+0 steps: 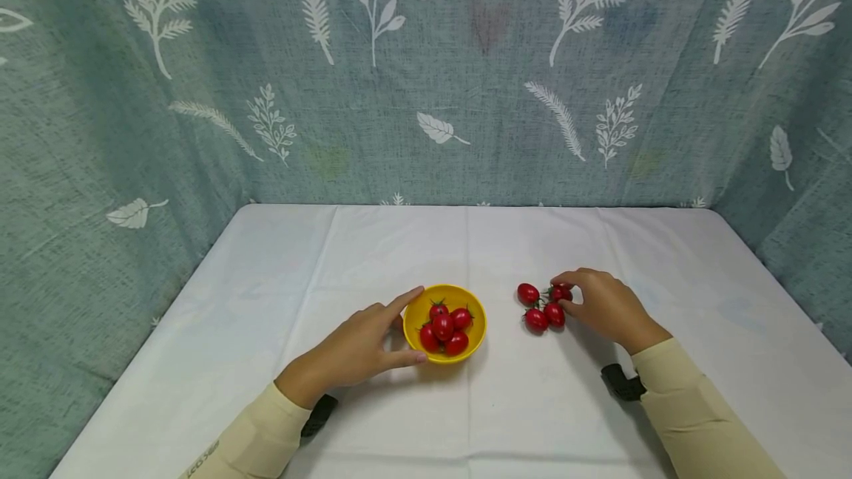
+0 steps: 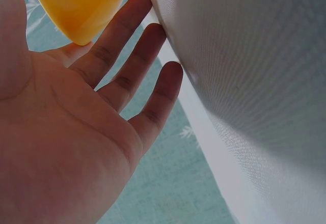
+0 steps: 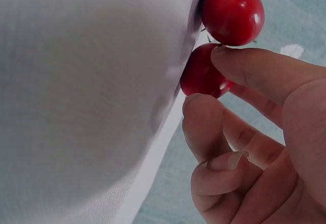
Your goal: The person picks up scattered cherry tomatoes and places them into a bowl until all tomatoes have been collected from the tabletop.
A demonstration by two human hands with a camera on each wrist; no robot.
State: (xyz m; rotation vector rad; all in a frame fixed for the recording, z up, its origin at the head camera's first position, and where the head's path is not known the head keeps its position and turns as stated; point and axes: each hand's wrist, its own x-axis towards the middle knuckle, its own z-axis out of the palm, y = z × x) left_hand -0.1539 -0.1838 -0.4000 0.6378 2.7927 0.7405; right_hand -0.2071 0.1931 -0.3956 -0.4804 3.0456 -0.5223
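Note:
A small yellow bowl (image 1: 413,316) with several red cherry tomatoes (image 1: 442,327) in it stands on the white-covered table. My left hand (image 1: 356,342) holds it from the left, index finger at the far rim and thumb at the near rim. In the left wrist view the other three fingers (image 2: 135,76) stay extended, below the bowl (image 2: 84,10). To the bowl's right, several cherry tomatoes (image 1: 535,320) lie grouped on the cloth. My right hand (image 1: 609,305) pinches the far-right cherry tomato (image 3: 204,74) between thumb and fingertips; it sits close beside another tomato (image 3: 233,12).
A white cloth (image 1: 373,250) with light creases covers the table. Grey-green curtains (image 1: 399,139) with white leaf prints hang along the back and both sides. Dark wrist-camera mounts (image 1: 622,383) sit under the cream sleeves (image 1: 699,412).

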